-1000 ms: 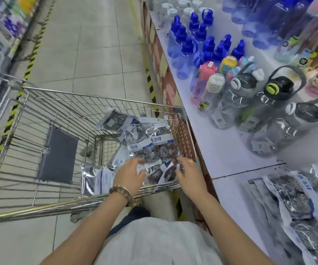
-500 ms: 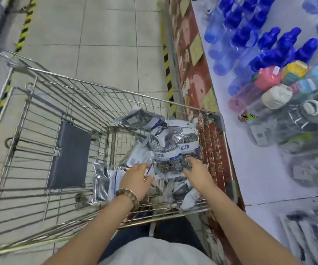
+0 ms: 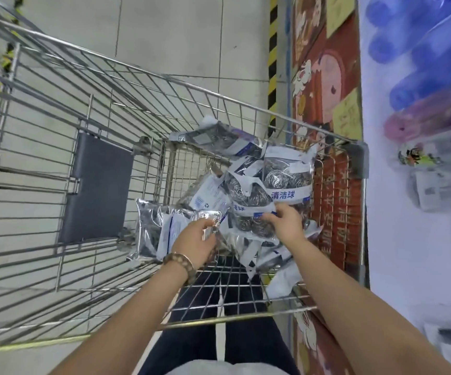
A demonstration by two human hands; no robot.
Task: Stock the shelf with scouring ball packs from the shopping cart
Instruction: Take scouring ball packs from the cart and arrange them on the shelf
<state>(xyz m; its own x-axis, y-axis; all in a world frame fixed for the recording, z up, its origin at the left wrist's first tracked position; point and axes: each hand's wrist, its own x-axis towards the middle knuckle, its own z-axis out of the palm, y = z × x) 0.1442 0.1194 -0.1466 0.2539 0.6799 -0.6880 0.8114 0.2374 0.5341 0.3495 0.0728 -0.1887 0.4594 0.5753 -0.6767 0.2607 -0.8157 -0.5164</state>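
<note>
Packs [image 3: 286,177] partly behind left hand [image 3: 195,242], right hand [image 3: 284,223], bottles [image 3: 422,52] blurred

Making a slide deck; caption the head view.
Left hand and right hand grip clear plastic packs of steel scouring balls inside a silver wire shopping cart.

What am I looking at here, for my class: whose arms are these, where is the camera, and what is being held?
There is no machine: these are a person's two bare arms. The one picture comes from a wide-angle camera worn on the head, looking down, so straight lines bend near the edges. Below is a wire cart with several scouring ball packs in it. The left hand, with a bead bracelet at the wrist, grips the edge of a silver pack. The right hand pinches a labelled pack that shows steel balls. Both packs are inside the cart. On the right runs a white shelf with blurred blue bottles.
</note>
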